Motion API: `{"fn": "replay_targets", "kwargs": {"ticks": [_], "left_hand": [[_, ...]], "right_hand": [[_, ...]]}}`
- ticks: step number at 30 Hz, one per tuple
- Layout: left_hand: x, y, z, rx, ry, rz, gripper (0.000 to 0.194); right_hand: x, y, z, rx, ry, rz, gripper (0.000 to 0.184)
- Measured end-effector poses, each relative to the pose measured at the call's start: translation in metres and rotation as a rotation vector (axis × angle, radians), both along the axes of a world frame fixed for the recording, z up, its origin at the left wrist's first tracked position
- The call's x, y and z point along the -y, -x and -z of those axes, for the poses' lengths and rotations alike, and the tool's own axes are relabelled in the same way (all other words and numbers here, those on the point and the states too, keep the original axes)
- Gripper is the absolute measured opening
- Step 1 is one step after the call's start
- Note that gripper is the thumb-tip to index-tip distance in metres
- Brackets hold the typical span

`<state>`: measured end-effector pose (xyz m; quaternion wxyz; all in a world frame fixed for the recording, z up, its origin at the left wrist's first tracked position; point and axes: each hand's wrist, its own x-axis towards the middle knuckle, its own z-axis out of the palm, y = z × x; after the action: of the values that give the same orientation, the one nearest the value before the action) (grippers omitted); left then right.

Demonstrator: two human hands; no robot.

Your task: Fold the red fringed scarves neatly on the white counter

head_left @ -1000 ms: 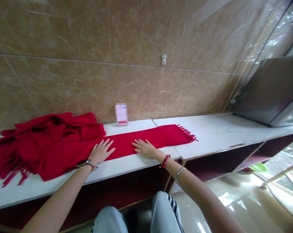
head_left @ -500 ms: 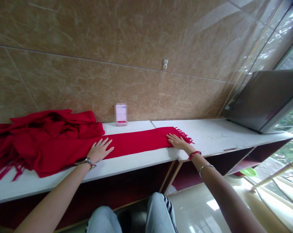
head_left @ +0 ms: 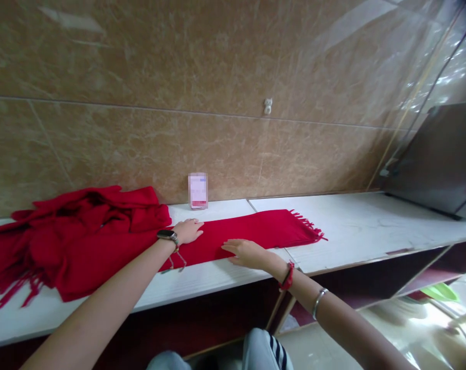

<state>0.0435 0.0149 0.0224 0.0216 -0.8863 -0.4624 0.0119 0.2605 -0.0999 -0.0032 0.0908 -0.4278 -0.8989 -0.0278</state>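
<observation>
A red fringed scarf [head_left: 271, 226] lies in a long flat strip on the white countertop [head_left: 352, 221], its tassels at the right end. Leftward it runs into a crumpled heap of red cloth [head_left: 97, 210] with more fringe; whether that is the same piece I cannot tell. My left hand [head_left: 190, 231] rests flat on the strip near the heap, fingers stretched to the right. My right hand [head_left: 250, 254] is at the strip's front edge, fingers extended and pointing left, palm hidden. Neither hand grasps the cloth.
A small pinkish box-shaped item [head_left: 198, 191], blurred out, stands against the brown tiled wall [head_left: 140, 144]. A little white figure-shaped hook [head_left: 268, 106] is on the wall. A dark grey appliance [head_left: 437, 159] stands at the right end. Open shelves [head_left: 341, 280] run under the countertop; a green basin [head_left: 441, 292] is lower right.
My right hand slid right along the scarf to near its fringe, then came back left to the middle. My left hand moved slightly right and farther back across the strip. The view shifted a little.
</observation>
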Motion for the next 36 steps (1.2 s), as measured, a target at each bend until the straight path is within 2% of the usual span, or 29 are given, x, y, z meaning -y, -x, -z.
{"fn": "replay_targets", "kwargs": {"ticks": [6,11,18,26,36], "left_hand": [[-0.035,-0.028,0.017,0.096,0.078,0.068,0.039],[-0.054,-0.039,0.020,0.145,0.048,0.040,0.036],[-0.057,-0.043,0.015,0.181,0.071,0.024,0.023],[-0.062,-0.044,0.020,0.231,0.098,-0.074,0.023],[-0.078,-0.039,0.024,0.361,0.188,-0.072,0.024]], "right_hand": [[0.011,-0.003,-0.006,0.177,-0.109,-0.025,0.028],[0.014,-0.006,-0.006,0.207,-0.198,-0.028,0.019],[0.008,0.000,-0.001,0.226,-0.255,0.010,0.016],[0.004,0.013,0.008,0.202,-0.327,0.026,0.012],[0.003,0.023,0.010,0.201,-0.369,0.039,0.013]]}}
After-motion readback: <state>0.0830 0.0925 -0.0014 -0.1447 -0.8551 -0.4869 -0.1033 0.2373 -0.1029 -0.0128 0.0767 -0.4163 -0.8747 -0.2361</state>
